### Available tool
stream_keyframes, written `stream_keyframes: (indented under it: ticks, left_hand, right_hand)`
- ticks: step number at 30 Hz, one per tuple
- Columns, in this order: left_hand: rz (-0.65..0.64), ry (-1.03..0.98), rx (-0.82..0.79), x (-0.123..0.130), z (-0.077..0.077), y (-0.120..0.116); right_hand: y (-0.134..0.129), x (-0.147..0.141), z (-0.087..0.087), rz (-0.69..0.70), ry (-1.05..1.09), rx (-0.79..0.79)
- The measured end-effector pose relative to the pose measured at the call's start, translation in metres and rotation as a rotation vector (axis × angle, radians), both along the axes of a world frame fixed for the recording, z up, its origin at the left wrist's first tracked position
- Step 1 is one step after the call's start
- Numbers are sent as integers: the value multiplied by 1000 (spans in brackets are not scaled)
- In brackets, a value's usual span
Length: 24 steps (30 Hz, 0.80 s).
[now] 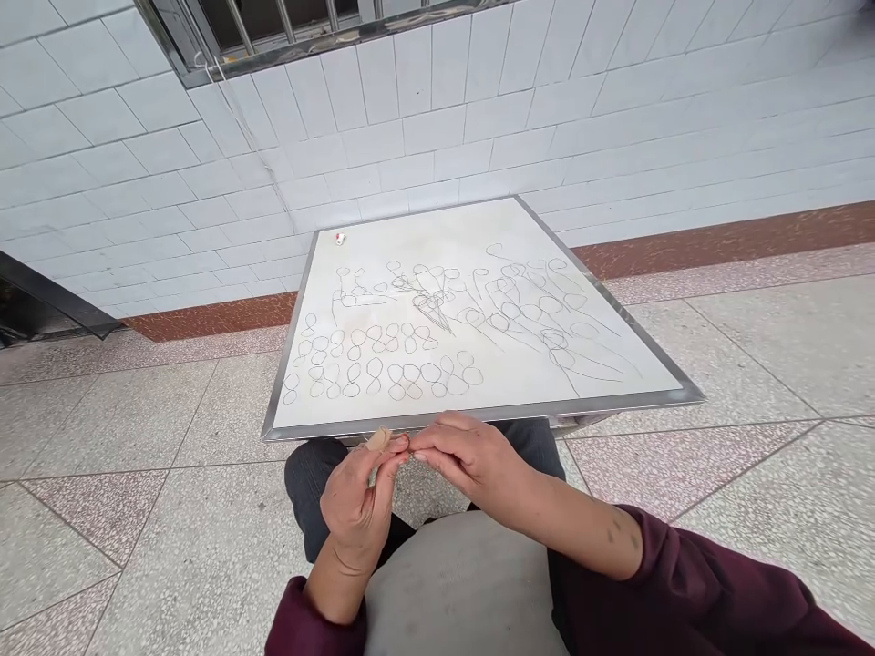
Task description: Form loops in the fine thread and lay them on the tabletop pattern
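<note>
My left hand (362, 492) and my right hand (475, 456) meet fingertip to fingertip just off the table's near edge. Both are closed in a pinch over a tiny, thin brownish thing (411, 453), too small to name. A beige wrap (379, 440) covers part of a left finger. Beyond my hands, the white table (383, 223) carries many thin dark wire pieces. Figure-eight wire loops (354, 375) lie in rows on its near left part. Wires with a round loop and long tails (553, 342) are spread over the right, and a tangled bunch (432, 305) lies mid-table.
A small white and red object (340, 239) sits at the far left corner. The table has a grey metal rim (478, 415) and stands against a white tiled wall (437, 137). A barred window (287, 27) is above. My knees (314, 483) are under the near edge.
</note>
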<state>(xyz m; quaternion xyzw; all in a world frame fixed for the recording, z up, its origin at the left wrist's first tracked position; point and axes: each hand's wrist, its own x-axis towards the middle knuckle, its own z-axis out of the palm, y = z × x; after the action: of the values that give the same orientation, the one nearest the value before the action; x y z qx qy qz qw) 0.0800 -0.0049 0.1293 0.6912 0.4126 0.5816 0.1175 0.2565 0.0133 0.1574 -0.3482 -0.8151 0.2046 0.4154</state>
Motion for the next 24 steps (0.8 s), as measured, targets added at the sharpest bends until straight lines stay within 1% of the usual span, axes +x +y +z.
stream_keyframes:
  ticks: [6, 9, 13, 19, 21, 24]
  left_hand:
    - [13, 179, 72, -2, 10, 2]
    - [0, 216, 59, -3, 15, 3]
    - [-19, 234, -8, -5, 16, 5]
    - [-43, 175, -179, -5, 15, 5]
    - [-8, 146, -245, -4, 14, 5]
    - [49, 72, -377, -4, 13, 5]
  right_hand:
    - [0, 0, -3, -15, 8, 11]
    - [0, 0, -6, -39, 10, 4]
    - [1, 0, -8, -64, -16, -2]
    - [3, 0, -12, -94, -45, -3]
    - [5, -1, -14, -68, -5, -66]
    - [9, 0, -15, -19, 54, -261]
